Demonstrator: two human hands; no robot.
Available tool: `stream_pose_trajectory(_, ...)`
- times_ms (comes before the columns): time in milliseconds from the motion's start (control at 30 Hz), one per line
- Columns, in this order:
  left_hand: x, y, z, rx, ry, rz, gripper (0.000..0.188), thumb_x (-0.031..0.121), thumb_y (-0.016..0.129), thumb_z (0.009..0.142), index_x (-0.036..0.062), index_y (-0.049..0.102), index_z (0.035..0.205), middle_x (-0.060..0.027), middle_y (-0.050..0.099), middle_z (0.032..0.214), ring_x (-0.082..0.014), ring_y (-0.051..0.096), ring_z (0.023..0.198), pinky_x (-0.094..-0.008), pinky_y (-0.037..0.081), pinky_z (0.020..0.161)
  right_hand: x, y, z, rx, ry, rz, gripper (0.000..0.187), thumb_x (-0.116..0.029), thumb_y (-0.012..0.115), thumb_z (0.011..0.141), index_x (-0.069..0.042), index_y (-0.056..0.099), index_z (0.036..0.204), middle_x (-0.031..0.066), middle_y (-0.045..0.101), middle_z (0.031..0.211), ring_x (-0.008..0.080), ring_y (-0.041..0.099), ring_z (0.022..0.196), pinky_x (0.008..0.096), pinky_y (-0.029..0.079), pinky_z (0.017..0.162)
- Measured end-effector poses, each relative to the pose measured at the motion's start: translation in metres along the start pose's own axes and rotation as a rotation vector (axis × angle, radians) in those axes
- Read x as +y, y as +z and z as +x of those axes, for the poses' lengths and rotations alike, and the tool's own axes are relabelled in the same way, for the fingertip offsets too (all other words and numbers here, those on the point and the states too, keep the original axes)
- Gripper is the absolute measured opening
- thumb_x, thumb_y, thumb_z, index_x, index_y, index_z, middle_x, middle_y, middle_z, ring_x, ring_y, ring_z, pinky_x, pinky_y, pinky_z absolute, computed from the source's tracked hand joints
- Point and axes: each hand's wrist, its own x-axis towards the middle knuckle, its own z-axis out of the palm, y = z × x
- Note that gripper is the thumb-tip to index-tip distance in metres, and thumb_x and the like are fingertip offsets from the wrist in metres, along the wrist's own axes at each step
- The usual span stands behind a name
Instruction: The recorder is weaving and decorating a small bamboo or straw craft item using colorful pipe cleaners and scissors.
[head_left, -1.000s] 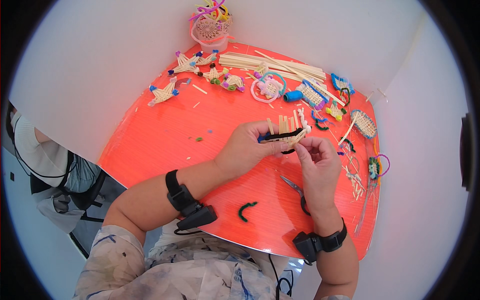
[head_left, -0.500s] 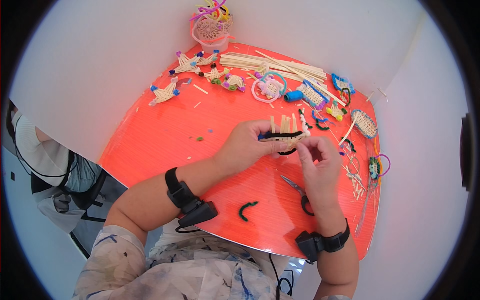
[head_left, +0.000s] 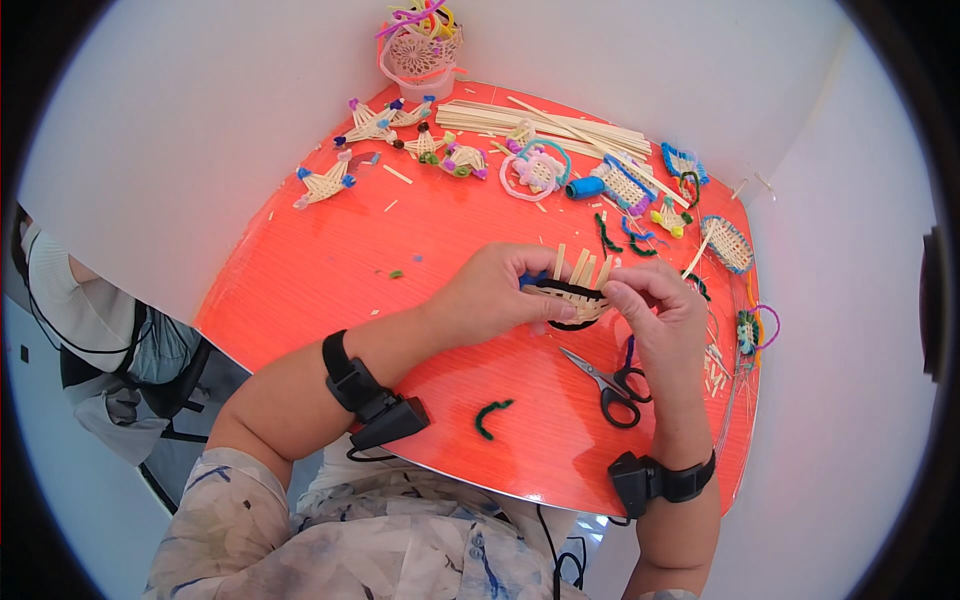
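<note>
My left hand (head_left: pixel 495 295) is closed on the left end of a small piece woven from flat pale strips (head_left: pixel 575 290), with black fuzzy bands along it and a blue bit at its left end. Several strip ends stick up from its far side. At the right end of the piece, my right hand (head_left: pixel 660 310) has thumb and forefinger pinched on its edge; the exact grip is partly hidden. Below the right hand lie open-bladed scissors (head_left: pixel 608 388) with black handles. A dark green pipe cleaner piece (head_left: pixel 487 418) rests near the table's front edge.
On the red table (head_left: pixel 330 255) several star-shaped woven pieces (head_left: pixel 370 122) sit at the back left. A bundle of pale strips (head_left: pixel 540 125) lies behind, beside a blue thread spool (head_left: pixel 585 188). A pink basket (head_left: pixel 420 60) stands at the far corner. White walls enclose the back and right.
My right hand has moved slightly right and turned, uncovering more of the scissors and a dark blue pipe cleaner bit. The woven piece is tilted a little differently, still in my left hand.
</note>
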Motion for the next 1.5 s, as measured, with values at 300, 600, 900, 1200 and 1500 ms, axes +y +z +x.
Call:
stream_pose_trajectory(300,0.010,0.005,-0.005,-0.045,-0.023,0.020,0.021,0.015,0.072,0.085,0.0032,0.067,0.103,-0.0020,0.068,0.088,-0.0062,0.061,0.073,-0.0215,0.050,0.064,-0.008,0.000,-0.002,-0.043,0.172,0.036,0.011,-0.008,0.073,0.081,0.001,0.068,0.085,0.0013,0.062,0.079,0.0069,0.054,0.071,0.0223,0.044,0.064)
stream_pose_trajectory(600,0.001,0.004,-0.003,0.180,0.283,0.222,0.015,0.020,0.068,0.088,0.0065,0.072,0.092,-0.0027,0.067,0.096,-0.0123,0.059,0.087,-0.0305,0.047,0.078,-0.009,0.001,-0.002,-0.026,0.012,-0.090,0.009,-0.007,0.071,0.081,0.001,0.066,0.084,0.0044,0.061,0.078,0.0114,0.056,0.074,0.0260,0.045,0.068)
stream_pose_trajectory(900,0.010,0.001,-0.007,0.211,0.585,0.926,0.012,0.019,0.070,0.082,0.0106,0.073,0.090,-0.0020,0.067,0.092,-0.0219,0.058,0.094,-0.0372,0.040,0.088,-0.013,0.007,-0.007,-0.017,-0.033,-0.109,0.007,-0.004,0.072,0.079,0.000,0.067,0.083,0.0057,0.060,0.077,0.0131,0.055,0.071,0.0264,0.045,0.066)
stream_pose_trajectory(1200,0.013,-0.006,-0.006,0.019,0.352,0.553,0.008,0.017,0.072,0.081,0.0097,0.073,0.083,-0.0012,0.067,0.091,-0.0187,0.058,0.089,-0.0336,0.045,0.077,-0.006,0.012,-0.008,-0.034,0.069,0.068,0.007,-0.003,0.072,0.080,0.001,0.068,0.085,0.0046,0.063,0.078,0.0101,0.056,0.071,0.0250,0.045,0.066)
stream_pose_trajectory(1500,0.011,0.004,-0.008,0.078,0.470,0.676,0.009,0.014,0.070,0.084,0.0054,0.072,0.087,-0.0069,0.058,0.071,-0.0209,0.055,0.073,-0.0330,0.045,0.065,-0.009,0.012,-0.011,-0.073,0.116,0.056,0.006,-0.002,0.069,0.080,0.002,0.068,0.086,0.0049,0.063,0.078,0.0107,0.057,0.071,0.0251,0.046,0.065)
